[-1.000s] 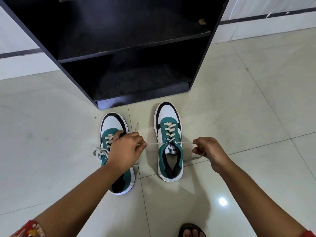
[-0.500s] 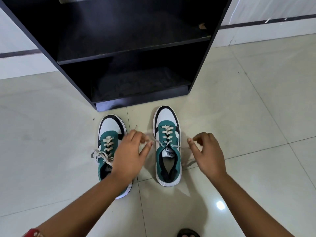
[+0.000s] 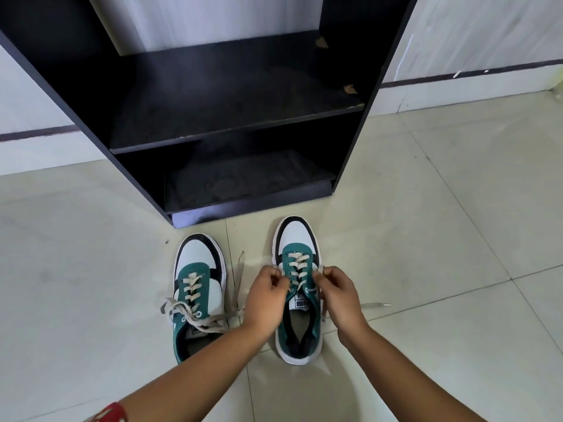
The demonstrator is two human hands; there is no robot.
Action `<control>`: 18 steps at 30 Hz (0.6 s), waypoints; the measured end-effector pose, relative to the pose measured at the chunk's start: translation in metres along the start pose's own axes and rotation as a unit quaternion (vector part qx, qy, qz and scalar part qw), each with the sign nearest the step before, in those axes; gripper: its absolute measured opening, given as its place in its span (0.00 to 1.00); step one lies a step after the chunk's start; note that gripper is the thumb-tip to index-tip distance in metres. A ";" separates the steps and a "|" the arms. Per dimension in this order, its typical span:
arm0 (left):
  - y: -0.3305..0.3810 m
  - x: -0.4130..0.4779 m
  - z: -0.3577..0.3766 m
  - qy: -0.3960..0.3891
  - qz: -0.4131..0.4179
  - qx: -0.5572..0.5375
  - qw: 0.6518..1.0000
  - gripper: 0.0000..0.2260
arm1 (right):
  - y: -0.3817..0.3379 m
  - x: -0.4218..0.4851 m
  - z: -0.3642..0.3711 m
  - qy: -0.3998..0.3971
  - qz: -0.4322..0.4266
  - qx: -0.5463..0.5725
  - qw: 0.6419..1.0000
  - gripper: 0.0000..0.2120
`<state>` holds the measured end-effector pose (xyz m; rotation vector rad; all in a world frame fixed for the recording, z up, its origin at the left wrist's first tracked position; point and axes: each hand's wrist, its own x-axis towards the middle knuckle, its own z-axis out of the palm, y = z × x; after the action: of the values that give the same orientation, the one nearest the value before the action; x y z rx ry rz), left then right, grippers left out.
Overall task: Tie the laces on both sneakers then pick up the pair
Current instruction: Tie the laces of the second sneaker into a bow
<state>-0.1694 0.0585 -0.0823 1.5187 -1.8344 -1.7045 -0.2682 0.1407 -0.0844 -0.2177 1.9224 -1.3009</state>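
Observation:
Two green, white and black sneakers stand side by side on the tiled floor, toes toward the shelf. The left sneaker [image 3: 196, 287] has loose cream laces spilling over its sides. Over the right sneaker [image 3: 298, 275], my left hand [image 3: 266, 295] pinches the left lace at the shoe's left edge. My right hand [image 3: 336, 292] pinches the right lace at its right edge. One lace end [image 3: 376, 305] trails on the floor to the right, another [image 3: 240, 263] lies between the shoes.
A black open shelf unit [image 3: 213, 129] stands just beyond the sneakers' toes, its shelves bare. Pale floor tiles [image 3: 441, 239] spread to both sides, and a white wall with a dark stripe [image 3: 457, 76] runs behind.
Both hands have come inward from a wide pull on the laces. They now sit close together over the right sneaker's tongue. The view has tilted up, showing more of the shelf.

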 end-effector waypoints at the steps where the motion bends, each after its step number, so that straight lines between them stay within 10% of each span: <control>1: 0.001 -0.004 0.000 -0.007 0.030 -0.030 0.999 0.04 | -0.005 -0.004 0.001 -0.011 -0.027 0.015 0.999 0.08; 6: 0.008 -0.008 -0.016 -0.070 0.300 0.026 0.951 0.06 | -0.022 -0.013 -0.001 -0.131 -0.177 -0.211 0.952 0.08; 10: 0.019 0.001 -0.032 -0.166 0.302 0.078 0.935 0.07 | -0.032 -0.026 0.001 -0.162 -0.276 -0.271 0.908 0.06; 18: 0.014 0.005 -0.042 -0.011 0.384 0.262 0.885 0.11 | -0.028 -0.034 -0.008 -0.099 -0.271 -0.184 0.940 0.06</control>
<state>-0.1484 0.0266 -0.0601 0.6775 -2.5566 -0.8904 -0.2585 0.1515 -0.0419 -1.0915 1.9854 -1.1742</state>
